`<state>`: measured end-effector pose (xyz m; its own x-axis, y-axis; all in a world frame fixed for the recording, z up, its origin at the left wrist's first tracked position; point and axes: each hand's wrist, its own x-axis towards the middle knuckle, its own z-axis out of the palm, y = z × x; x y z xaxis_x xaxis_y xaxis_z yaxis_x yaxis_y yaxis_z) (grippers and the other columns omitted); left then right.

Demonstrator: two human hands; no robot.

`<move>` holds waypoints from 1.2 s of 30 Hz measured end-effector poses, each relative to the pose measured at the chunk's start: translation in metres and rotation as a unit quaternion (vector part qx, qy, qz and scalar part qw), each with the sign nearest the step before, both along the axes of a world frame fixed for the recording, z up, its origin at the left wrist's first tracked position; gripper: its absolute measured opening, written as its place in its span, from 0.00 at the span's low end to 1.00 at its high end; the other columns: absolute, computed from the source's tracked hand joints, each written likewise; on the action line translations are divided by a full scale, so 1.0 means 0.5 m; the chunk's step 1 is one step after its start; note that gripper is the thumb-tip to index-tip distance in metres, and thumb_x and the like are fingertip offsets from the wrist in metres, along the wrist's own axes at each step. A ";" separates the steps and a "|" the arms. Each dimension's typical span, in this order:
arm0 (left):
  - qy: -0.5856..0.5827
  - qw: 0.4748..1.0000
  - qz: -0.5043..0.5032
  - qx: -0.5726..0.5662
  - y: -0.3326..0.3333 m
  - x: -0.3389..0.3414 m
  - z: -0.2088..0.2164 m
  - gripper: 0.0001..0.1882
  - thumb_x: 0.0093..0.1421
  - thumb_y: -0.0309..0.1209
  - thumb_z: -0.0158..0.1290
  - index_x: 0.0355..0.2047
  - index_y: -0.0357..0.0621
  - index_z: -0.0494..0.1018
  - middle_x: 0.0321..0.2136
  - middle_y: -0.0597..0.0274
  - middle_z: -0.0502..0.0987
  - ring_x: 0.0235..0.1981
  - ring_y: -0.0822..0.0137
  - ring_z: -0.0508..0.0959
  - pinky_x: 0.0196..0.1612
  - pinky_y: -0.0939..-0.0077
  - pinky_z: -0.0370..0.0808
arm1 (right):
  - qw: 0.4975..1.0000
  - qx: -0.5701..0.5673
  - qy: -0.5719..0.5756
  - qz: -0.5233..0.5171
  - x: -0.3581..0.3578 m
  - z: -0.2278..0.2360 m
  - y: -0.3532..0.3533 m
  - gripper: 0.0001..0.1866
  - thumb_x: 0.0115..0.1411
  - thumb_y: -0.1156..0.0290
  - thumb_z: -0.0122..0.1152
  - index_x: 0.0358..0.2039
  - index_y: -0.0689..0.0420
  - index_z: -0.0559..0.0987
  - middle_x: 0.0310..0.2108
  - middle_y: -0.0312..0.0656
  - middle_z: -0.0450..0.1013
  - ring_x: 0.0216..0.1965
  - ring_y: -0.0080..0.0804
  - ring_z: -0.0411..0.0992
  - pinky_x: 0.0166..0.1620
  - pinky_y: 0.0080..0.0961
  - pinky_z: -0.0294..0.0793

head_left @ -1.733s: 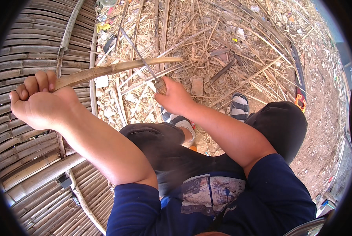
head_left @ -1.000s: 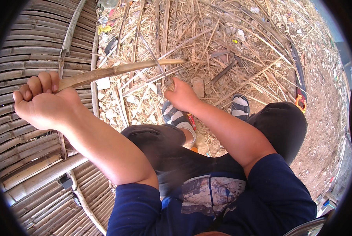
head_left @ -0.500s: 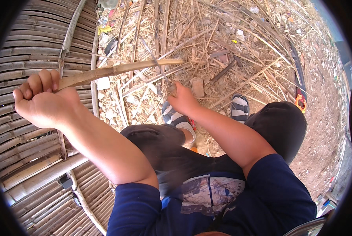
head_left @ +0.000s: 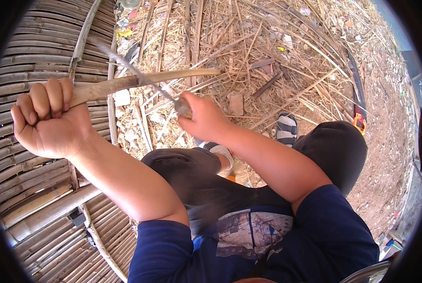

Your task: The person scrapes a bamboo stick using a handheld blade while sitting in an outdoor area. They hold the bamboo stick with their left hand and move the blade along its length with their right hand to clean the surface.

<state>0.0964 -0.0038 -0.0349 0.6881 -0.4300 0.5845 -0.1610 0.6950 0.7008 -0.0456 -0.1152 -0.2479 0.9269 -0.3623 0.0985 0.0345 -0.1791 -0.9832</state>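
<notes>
My left hand [head_left: 55, 115] is closed round the near end of a split bamboo strip [head_left: 121, 87], in front of the slatted wall. The strip reaches to the right, and its far tip lies over the littered ground. In my right hand [head_left: 196, 115], fingers wrapped, is the handle of a knife [head_left: 142, 75]. Its long thin blade points up and to the left and crosses over the strip near its middle. The blade is slightly smeared by motion. Whether its edge touches the strip I cannot tell.
A bamboo slat wall [head_left: 36, 70] stands along the left. Straw, shavings and long bamboo strips [head_left: 196, 33] cover the ground ahead. A brick piece [head_left: 236, 104] lies before my feet in striped sandals [head_left: 286, 127]. To the right is a saw with an orange handle [head_left: 360, 123].
My right hand has moved left and slightly up with the knife, whose blade now crosses the strip farther left. The left hand and the bamboo strip have barely shifted.
</notes>
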 end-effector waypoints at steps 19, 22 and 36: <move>-0.014 0.998 -0.063 0.010 -0.013 -0.012 0.004 0.19 0.60 0.36 0.49 0.14 0.55 0.54 0.11 0.73 0.51 0.14 0.75 0.48 0.21 0.77 0.48 | 0.997 0.019 0.072 -0.007 0.000 -0.003 -0.019 0.21 0.53 0.66 0.61 0.44 0.66 0.71 0.30 0.53 0.76 0.31 0.44 0.75 0.36 0.39 0.72; 0.000 0.998 -0.059 -0.005 -0.027 -0.010 -0.006 0.19 0.61 0.37 0.48 0.15 0.55 0.54 0.11 0.73 0.50 0.14 0.75 0.46 0.20 0.76 0.46 | 0.994 0.026 0.090 -0.054 -0.011 -0.092 -0.017 0.23 0.53 0.67 0.61 0.46 0.66 0.71 0.32 0.55 0.76 0.35 0.49 0.76 0.41 0.38 0.74; -0.006 0.999 -0.048 -0.002 -0.023 -0.013 0.000 0.18 0.58 0.35 0.49 0.15 0.54 0.55 0.12 0.73 0.51 0.14 0.75 0.48 0.21 0.77 0.48 | 0.965 0.080 0.224 -0.110 -0.006 -0.183 -0.042 0.22 0.52 0.65 0.59 0.44 0.67 0.73 0.31 0.55 0.76 0.33 0.48 0.77 0.38 0.39 0.74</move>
